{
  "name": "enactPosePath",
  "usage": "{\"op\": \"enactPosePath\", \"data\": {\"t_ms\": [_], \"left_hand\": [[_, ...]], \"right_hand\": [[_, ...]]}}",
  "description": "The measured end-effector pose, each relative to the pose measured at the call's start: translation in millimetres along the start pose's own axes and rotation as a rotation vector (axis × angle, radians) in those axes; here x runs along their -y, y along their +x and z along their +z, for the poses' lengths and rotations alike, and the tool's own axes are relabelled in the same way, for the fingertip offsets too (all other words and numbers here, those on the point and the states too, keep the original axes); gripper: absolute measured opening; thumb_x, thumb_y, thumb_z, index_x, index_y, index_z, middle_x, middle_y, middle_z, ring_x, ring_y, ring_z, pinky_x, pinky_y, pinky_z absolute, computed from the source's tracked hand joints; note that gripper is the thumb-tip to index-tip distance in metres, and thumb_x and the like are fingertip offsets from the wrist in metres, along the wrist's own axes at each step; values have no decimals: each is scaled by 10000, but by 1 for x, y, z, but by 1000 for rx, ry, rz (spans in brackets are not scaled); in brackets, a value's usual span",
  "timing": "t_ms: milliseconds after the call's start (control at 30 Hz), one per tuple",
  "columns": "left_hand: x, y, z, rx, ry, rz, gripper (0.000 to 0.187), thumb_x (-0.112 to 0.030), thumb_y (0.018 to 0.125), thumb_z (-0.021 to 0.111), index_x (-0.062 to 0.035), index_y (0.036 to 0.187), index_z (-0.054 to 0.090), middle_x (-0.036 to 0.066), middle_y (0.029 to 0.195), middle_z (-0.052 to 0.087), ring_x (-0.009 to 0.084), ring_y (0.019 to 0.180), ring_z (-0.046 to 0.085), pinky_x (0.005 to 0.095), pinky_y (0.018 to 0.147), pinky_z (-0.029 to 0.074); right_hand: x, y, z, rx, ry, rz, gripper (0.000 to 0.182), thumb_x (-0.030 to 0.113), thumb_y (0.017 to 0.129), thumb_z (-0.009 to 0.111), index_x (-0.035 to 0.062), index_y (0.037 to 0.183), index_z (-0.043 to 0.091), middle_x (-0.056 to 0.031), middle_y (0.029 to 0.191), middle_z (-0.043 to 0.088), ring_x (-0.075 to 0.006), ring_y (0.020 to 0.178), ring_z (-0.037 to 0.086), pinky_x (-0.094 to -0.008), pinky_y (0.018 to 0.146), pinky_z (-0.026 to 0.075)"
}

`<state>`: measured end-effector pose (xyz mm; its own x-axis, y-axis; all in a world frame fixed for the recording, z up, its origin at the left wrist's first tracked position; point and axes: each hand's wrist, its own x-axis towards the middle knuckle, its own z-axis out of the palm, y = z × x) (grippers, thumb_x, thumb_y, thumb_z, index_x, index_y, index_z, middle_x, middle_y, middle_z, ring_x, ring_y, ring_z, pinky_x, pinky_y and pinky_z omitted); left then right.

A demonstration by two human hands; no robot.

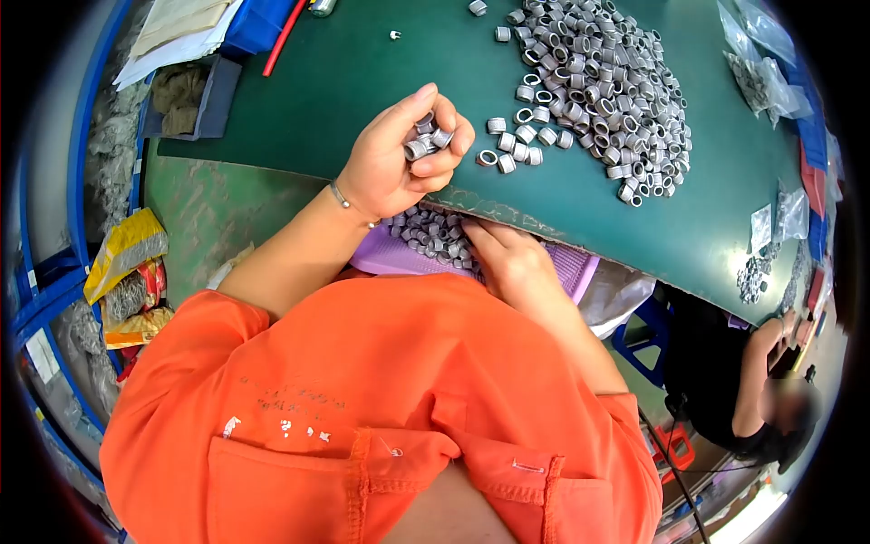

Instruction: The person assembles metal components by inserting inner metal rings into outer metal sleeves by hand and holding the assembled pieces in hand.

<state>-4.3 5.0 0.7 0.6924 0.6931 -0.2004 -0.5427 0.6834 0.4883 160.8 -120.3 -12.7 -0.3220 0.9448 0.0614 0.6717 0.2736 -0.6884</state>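
Note:
Over the table's front edge, my left hand [395, 156] is raised with its fingers curled around several short grey metal rings [420, 148]. Below it, a purple plastic basket [385, 251] sits at my lap, partly under the table edge, with many more such rings [433, 238] inside. My right hand [513, 261] reaches into the basket's right part, back of the hand up, fingers stretched toward the rings. Its thumb and palm are hidden. A large heap of the same rings [598, 91] lies on the green tabletop [362, 72] beyond my hands.
At the left back stand a grey bin [217, 98] with cloth-like contents and a blue box [258, 27]. A red rod [284, 38] lies nearby. Plastic bags [768, 86] of parts line the right side. Another person [725, 372] sits at the right.

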Motion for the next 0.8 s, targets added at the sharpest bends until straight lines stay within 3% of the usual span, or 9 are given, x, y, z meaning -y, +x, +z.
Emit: {"op": "enactPosePath", "data": {"t_ms": [133,367,433,633,800], "left_hand": [[0,0,-1,4,-8,2,346,-311,959,274,-67,820,477,93,784,489,31,447,296,147,357,253],[0,0,-3,8,-31,-6,336,-307,951,304,-74,806,498,105,786,508,43,456,311,158,370,257],[-2,1,-5,15,-51,-16,330,-301,944,330,-76,797,522,115,787,526,55,466,328,166,383,268],[0,0,0,0,-5,1,345,-315,956,277,-74,813,478,92,783,489,26,445,286,147,354,243],[0,-1,0,14,2,15,347,-316,957,276,-70,817,478,93,784,487,28,447,286,145,356,246]], "right_hand": [[-1,9,17,-65,-178,-31,244,23,682,534,-4,913,608,-122,1017,576,-288,907,551,-355,737,465],[-1,0,14,-84,-101,-28,200,21,681,559,13,878,597,-127,953,571,-303,849,557,-367,694,468],[5,-4,10,-133,89,19,212,-11,669,603,11,879,611,-139,899,574,-317,807,565,-367,672,462],[-4,-4,14,-71,-100,86,212,83,693,621,13,893,597,-131,858,569,-318,746,567,-391,652,469],[-1,4,16,-168,-85,67,193,111,699,641,9,860,606,-142,879,581,-325,759,567,-389,670,466]]}}
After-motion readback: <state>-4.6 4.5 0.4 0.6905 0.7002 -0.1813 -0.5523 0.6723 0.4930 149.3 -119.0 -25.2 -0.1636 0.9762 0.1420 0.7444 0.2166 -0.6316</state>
